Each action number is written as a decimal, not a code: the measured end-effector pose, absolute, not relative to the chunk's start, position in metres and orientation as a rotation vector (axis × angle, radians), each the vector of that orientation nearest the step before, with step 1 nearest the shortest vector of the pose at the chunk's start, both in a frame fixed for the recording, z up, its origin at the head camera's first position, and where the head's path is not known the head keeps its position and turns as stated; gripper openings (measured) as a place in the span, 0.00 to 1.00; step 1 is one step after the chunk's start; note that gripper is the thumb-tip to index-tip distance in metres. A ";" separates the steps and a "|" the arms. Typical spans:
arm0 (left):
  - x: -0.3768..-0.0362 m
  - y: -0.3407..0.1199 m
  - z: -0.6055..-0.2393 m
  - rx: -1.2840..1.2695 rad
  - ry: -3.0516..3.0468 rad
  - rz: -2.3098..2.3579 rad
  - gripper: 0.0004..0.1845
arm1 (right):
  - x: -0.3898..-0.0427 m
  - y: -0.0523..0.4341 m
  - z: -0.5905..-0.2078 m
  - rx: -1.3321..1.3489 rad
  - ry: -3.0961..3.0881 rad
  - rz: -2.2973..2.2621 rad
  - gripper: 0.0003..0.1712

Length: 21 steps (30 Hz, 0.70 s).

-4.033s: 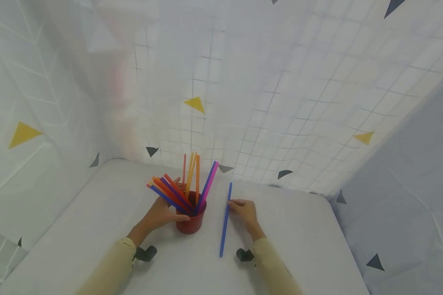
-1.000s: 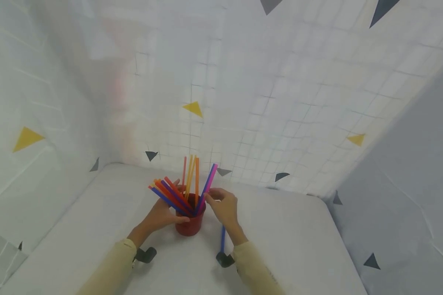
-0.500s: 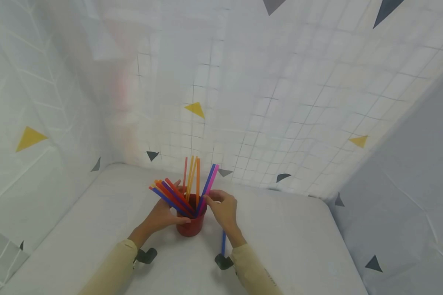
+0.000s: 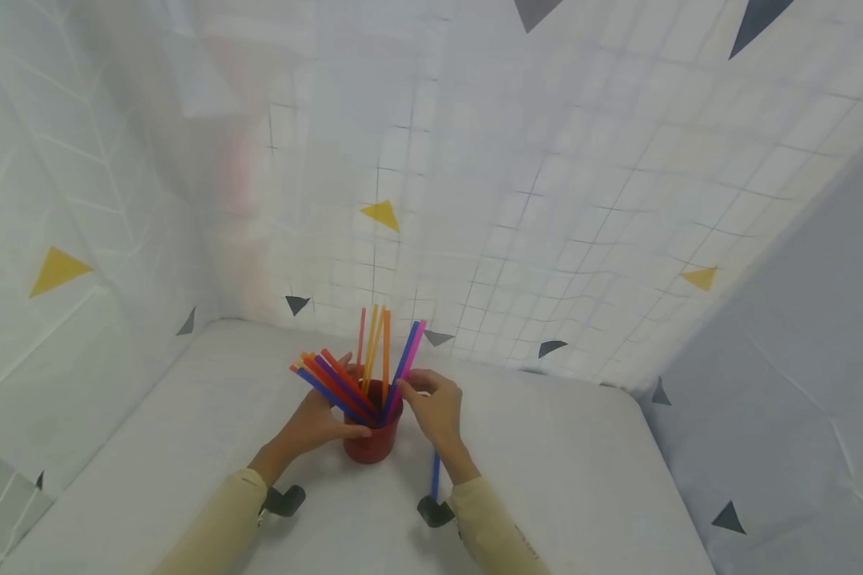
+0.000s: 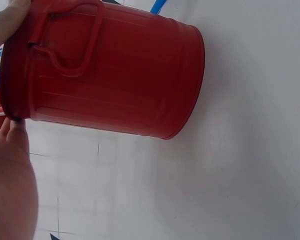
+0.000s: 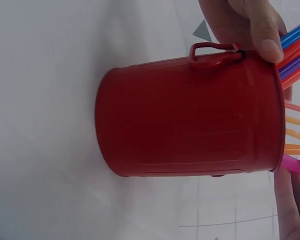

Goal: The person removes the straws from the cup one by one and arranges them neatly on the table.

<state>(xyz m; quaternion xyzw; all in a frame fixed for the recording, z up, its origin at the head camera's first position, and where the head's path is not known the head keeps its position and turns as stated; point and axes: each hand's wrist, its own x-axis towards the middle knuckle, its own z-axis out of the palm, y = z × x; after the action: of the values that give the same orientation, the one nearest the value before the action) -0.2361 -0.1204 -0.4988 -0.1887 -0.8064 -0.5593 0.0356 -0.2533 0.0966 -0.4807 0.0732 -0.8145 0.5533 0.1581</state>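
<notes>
A red metal bucket [image 4: 369, 442] stands on the white table and holds several coloured straws [image 4: 345, 382] that fan out of it. My left hand [image 4: 328, 417] grips the bucket's left side, thumb on the rim [image 6: 255, 30]. My right hand [image 4: 411, 386] is at the bucket's right rim, its fingers pinching the pink straw [image 4: 408, 357] low down; the right wrist view shows that straw [image 6: 296, 165] by my fingertips [image 6: 290, 210]. A blue straw [image 4: 435, 474] lies flat on the table under my right wrist. In the left wrist view the bucket [image 5: 115, 75] fills the frame, beside my palm [image 5: 10, 185].
The white table [image 4: 590, 479] is bounded by sheeted walls at the back and left, printed with a grid and triangles [image 4: 382, 214], and a grey wall [image 4: 820, 335] on the right. Small black wrist cameras [image 4: 284, 501] sit at both cuffs.
Four seconds ago my right hand touched the blue straw on the table; it has since moved left to the pink straw in the bucket. Over the last second it only shifted slightly.
</notes>
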 end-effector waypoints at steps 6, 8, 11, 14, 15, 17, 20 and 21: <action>-0.247 -0.126 -0.517 -0.597 -2.466 -1.682 0.62 | -0.257 0.097 -0.473 0.258 -2.288 1.625 0.09; -0.245 -0.125 -0.514 -0.587 -2.474 -1.676 0.62 | -0.258 0.099 -0.468 0.282 -2.265 1.608 0.09; -0.240 -0.123 -0.506 -0.571 -2.490 -1.688 0.62 | -0.260 0.102 -0.459 0.314 -2.236 1.564 0.09; -0.236 -0.122 -0.496 -0.562 -2.501 -1.714 0.61 | -0.264 0.105 -0.447 0.317 -2.216 1.510 0.08; -0.234 -0.122 -0.493 -0.561 -2.505 -1.717 0.61 | -0.265 0.106 -0.442 0.321 -2.205 1.502 0.08; -0.233 -0.122 -0.490 -0.558 -2.511 -1.720 0.61 | -0.267 0.108 -0.432 0.323 -2.194 1.479 0.08; -0.233 -0.123 -0.490 -0.552 -2.518 -1.721 0.61 | -0.270 0.111 -0.416 0.337 -2.165 1.466 0.08; -0.234 -0.123 -0.492 -0.549 -2.518 -1.723 0.61 | -0.271 0.112 -0.411 0.350 -2.153 1.465 0.08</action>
<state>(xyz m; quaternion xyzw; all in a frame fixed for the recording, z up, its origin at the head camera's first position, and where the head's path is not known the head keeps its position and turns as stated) -0.2341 -0.1228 -0.4915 -0.1771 -0.8121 -0.5557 0.0205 -0.2708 0.1125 -0.4109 0.1288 -0.7924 0.5394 0.2542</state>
